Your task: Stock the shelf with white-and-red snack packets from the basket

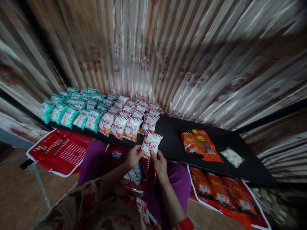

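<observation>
My left hand (134, 156) and my right hand (158, 162) both pinch the lower edge of one white-and-red snack packet (151, 142), held flat at the near edge of a black table (172, 140). Just beyond it lie rows of like white-and-red packets (130, 119), and further left rows of teal packets (72, 108). Under my hands, on my lap, a red basket (145, 174) holds more packets.
Orange snack packets (200, 143) and a small clear bag (232, 156) lie on the table's right part. A red basket (59, 150) sits at the left, another with orange packets (223, 191) at the right. A striped curtain hangs behind the table.
</observation>
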{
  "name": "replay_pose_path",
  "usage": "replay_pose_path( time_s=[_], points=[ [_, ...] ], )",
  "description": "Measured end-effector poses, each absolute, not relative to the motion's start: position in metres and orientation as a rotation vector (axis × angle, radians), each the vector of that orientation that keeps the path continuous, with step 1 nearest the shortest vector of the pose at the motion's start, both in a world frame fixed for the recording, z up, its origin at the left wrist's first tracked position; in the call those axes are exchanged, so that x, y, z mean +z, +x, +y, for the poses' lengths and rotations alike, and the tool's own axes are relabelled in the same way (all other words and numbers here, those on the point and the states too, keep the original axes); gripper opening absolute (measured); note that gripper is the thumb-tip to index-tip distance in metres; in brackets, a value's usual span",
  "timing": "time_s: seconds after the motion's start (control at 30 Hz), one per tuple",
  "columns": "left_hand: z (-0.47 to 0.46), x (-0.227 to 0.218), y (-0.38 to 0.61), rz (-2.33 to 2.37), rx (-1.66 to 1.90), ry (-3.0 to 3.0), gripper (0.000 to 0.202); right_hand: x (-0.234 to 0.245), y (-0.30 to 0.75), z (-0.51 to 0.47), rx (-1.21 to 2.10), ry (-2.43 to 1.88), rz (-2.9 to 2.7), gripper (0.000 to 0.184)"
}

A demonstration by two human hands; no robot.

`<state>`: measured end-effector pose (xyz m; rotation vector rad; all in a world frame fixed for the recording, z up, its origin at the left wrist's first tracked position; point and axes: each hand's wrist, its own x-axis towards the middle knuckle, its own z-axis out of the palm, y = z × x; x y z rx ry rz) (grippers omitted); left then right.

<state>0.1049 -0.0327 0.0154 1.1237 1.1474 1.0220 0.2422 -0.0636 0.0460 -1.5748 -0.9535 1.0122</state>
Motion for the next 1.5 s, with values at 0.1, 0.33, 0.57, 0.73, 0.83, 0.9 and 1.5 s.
replay_pose_path(
  time_s=[0.1, 0.33, 0.57, 0.73, 0.83, 0.9, 1.5],
  points=[
    [-0.032, 0.019, 0.104, 1.228, 1.016, 1.17, 0.022, 0.048, 0.243, -0.059, 0.978, -1.594, -0.976, 0.061],
    [-0.031, 0.023, 0.103, 1.293, 1.013, 1.252, 0.024, 0.042, 0.246, -0.047, 0.987, -1.602, -0.96, 0.063],
    [-0.03, 0.029, 0.101, 1.411, 1.069, 1.384, 0.029, 0.045, 0.246, -0.038, 0.98, -1.584, -0.952, 0.061],
    [-0.031, 0.035, 0.1, 1.457, 1.07, 1.511, 0.033, 0.042, 0.249, -0.029, 0.942, -1.588, -0.986, 0.058],
    [-0.031, 0.033, 0.099, 1.431, 1.108, 1.501, 0.036, 0.04, 0.251, -0.023, 0.912, -1.605, -1.012, 0.056],
    [-0.03, 0.03, 0.098, 1.417, 1.139, 1.482, 0.037, 0.04, 0.252, -0.02, 0.897, -1.613, -1.024, 0.056],
    [-0.025, 0.022, 0.095, 1.455, 1.142, 1.462, 0.035, 0.041, 0.241, 0.001, 0.816, -1.69, -1.112, 0.056]
  ],
)
